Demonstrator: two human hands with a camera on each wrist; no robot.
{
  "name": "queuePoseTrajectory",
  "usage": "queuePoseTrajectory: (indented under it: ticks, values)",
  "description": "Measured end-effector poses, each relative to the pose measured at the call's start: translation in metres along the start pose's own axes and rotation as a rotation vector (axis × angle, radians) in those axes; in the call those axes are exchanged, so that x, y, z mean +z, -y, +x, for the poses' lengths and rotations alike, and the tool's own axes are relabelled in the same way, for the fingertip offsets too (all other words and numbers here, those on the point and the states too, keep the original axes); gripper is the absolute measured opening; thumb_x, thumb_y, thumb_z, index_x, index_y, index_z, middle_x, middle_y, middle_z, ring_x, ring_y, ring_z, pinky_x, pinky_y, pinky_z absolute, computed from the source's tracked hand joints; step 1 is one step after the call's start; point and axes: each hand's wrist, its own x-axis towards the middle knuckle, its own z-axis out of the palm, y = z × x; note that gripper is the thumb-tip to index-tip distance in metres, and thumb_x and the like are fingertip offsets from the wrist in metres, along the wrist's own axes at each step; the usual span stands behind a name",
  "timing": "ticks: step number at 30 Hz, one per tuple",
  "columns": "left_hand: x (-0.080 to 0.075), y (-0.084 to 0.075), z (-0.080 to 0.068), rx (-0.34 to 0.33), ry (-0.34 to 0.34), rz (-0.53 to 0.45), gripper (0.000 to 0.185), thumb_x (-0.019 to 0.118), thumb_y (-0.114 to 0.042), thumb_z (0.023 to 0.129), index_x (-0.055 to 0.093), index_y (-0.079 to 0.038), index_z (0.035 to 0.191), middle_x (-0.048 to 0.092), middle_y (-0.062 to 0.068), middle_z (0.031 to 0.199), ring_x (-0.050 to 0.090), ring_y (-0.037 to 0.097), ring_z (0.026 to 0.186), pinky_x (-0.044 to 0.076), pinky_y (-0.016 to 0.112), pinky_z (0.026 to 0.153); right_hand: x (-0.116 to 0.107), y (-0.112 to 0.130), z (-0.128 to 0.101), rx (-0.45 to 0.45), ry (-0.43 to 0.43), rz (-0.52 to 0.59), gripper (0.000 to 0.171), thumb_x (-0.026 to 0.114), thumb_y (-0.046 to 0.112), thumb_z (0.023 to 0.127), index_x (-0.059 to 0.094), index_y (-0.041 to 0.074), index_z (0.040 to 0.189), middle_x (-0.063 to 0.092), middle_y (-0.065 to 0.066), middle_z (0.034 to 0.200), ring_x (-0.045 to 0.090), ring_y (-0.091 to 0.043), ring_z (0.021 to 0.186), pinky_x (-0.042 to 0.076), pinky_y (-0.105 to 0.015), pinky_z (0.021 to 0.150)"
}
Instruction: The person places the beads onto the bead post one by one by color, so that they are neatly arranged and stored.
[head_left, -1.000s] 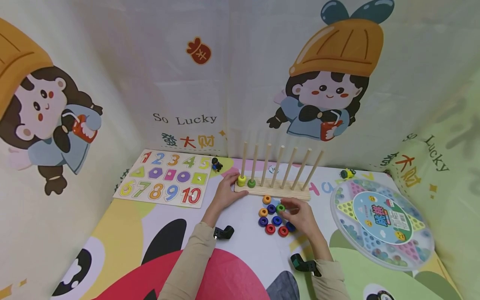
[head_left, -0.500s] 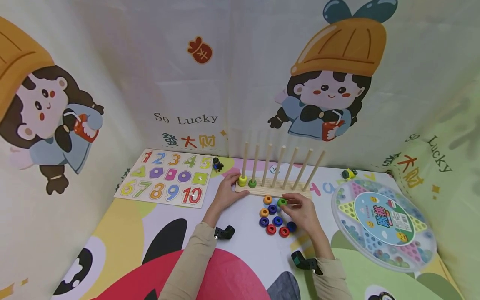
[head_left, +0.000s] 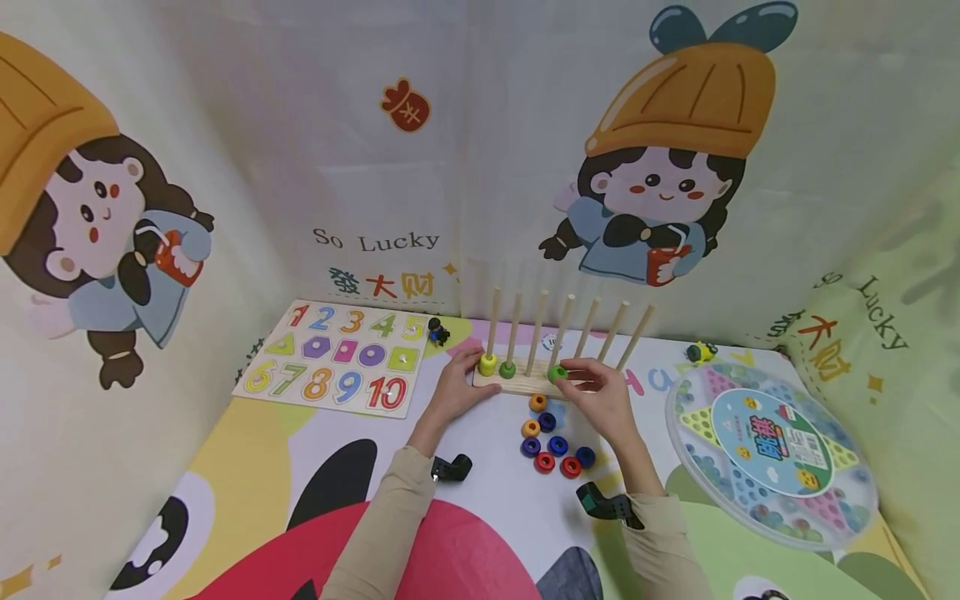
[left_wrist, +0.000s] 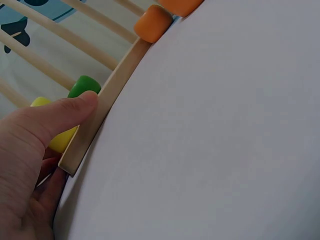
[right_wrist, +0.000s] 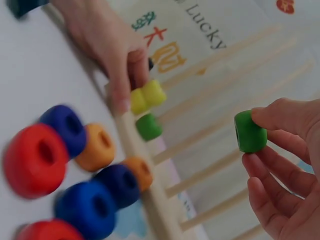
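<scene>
My left hand (head_left: 453, 390) grips the left end of a wooden peg rack (head_left: 527, 383), thumb along the front edge in the left wrist view. Yellow beads (right_wrist: 148, 96) are stacked on the leftmost peg, and one green bead (right_wrist: 149, 127) sits on the peg beside them. Between thumb and fingers, my right hand (head_left: 606, 402) pinches another green bead (right_wrist: 250, 132). It is raised off the table, near the middle pegs and apart from the rack's base in the right wrist view.
Loose orange (head_left: 538, 403), blue (head_left: 557, 446) and red beads (head_left: 571, 467) lie in front of the rack. A number puzzle board (head_left: 330, 358) is at left, a round Chinese checkers box (head_left: 772, 454) at right. Small toy figures (head_left: 438, 332) stand near the back wall.
My right hand has lifted the green bead from the loose group and carried it up and slightly left, to the rack's pegs. The left hand stays on the rack's end.
</scene>
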Motion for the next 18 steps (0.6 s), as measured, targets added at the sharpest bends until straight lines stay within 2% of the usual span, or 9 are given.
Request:
queuePoseTrajectory:
  ticks: [5, 7, 13, 18]
  values:
    - [0.000, 0.001, 0.000, 0.009, -0.001, 0.010, 0.072, 0.086, -0.023, 0.077, 0.054, 0.008, 0.135, 0.049, 0.017, 0.142, 0.045, 0.033, 0.134, 0.036, 0.041, 0.114, 0.002, 0.015, 0.011, -0.064, -0.021, 0.018, 0.028, 0.078, 0.008, 0.085, 0.071, -0.002, 0.110, 0.069, -0.018, 0.109, 0.067, -0.033, 0.095, 0.058, -0.045, 0.084]
    - [0.001, 0.002, 0.000, 0.010, -0.001, 0.009, 0.072, 0.086, -0.023, 0.077, 0.055, 0.007, 0.135, 0.050, 0.016, 0.142, 0.045, 0.032, 0.133, 0.037, 0.041, 0.114, 0.002, 0.020, 0.015, -0.087, -0.028, 0.022, 0.029, 0.078, 0.007, 0.084, 0.071, -0.003, 0.110, 0.069, -0.019, 0.108, 0.067, -0.034, 0.095, 0.057, -0.050, 0.085]
    - [0.001, 0.001, 0.000, 0.016, -0.005, 0.010, 0.071, 0.086, -0.022, 0.077, 0.055, 0.008, 0.134, 0.050, 0.016, 0.141, 0.046, 0.032, 0.133, 0.038, 0.041, 0.113, 0.003, 0.039, 0.027, -0.123, -0.032, -0.002, 0.027, 0.079, 0.009, 0.084, 0.073, -0.001, 0.108, 0.070, -0.016, 0.108, 0.068, -0.031, 0.094, 0.058, -0.050, 0.083]
    - [0.001, 0.001, 0.000, 0.006, -0.001, 0.015, 0.072, 0.086, -0.022, 0.077, 0.054, 0.007, 0.135, 0.050, 0.016, 0.142, 0.046, 0.031, 0.133, 0.039, 0.039, 0.112, 0.004, 0.050, 0.033, -0.182, -0.026, -0.014, 0.025, 0.078, 0.008, 0.084, 0.073, 0.000, 0.108, 0.070, -0.015, 0.105, 0.068, -0.029, 0.092, 0.059, -0.043, 0.080]
